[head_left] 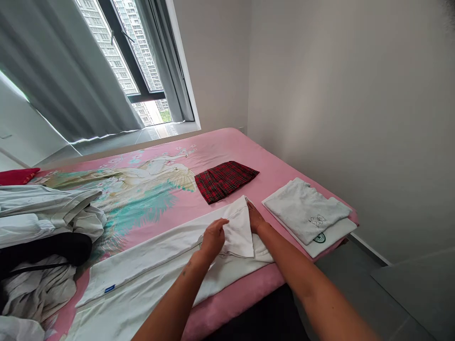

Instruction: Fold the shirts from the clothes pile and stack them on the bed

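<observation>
A long pair of white trousers (152, 258) lies across the near part of the bed, with a small blue label near its left end. Its right end is turned back in a short flap (239, 232). My left hand (213, 239) is on the cloth at the inner side of this flap, fingers curled in against the fabric. At the flap's outer right edge, my right hand (255, 218) grips the cloth, its fingertips partly hidden by the fabric. Just beyond the trousers lies a red plaid skirt (226, 180), flat on the sheet.
Folded light tops (302, 208) are stacked at the bed's right corner. A pile of loose clothes (46, 237), white, black and grey, covers the left side, with a red item (17, 176) behind it. The pink bed (227, 142) borders a wall and a curtained window.
</observation>
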A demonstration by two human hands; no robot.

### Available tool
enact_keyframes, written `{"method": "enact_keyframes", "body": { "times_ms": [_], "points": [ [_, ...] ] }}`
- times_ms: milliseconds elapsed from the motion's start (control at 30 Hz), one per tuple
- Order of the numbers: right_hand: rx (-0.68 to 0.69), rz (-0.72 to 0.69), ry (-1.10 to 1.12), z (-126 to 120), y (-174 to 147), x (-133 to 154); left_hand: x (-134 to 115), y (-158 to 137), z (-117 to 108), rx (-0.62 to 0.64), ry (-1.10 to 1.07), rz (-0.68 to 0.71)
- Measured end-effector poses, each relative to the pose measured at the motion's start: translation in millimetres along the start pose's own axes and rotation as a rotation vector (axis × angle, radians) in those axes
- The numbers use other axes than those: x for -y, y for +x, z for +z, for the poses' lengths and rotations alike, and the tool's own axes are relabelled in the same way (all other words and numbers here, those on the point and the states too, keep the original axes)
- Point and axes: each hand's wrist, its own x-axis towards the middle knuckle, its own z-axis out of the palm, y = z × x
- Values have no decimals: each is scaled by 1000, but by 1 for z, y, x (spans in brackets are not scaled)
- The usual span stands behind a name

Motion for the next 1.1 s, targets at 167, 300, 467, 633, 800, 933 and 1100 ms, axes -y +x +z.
{"method": "enact_keyframes", "body": {
  "times_ms": [167, 300, 467, 633, 800, 933, 1100],
  "points": [
    [-115, 24, 55, 0, -3, -1, 30, 18, 8, 136, 268, -66],
    [-238, 66, 155, -1, -5, -7, 38, 2, 31, 128, 409, -62],
    [-234, 383, 428, -10, 8, -15, 41, -7, 37, 126, 436, -48],
    [-82, 519, 201, -18, 29, -14, 44, -6, 36, 111, 431, -57],
    [-175, 559, 118, -22, 34, -21, 44, -7, 37, 114, 425, -71],
    [-297, 471, 91, -28, 35, 6, 46, -7, 39, 102, 442, -63],
    [-31, -115, -15, -6, 21, 65, 47, -7, 42, 79, 487, -75]
  ]
}}
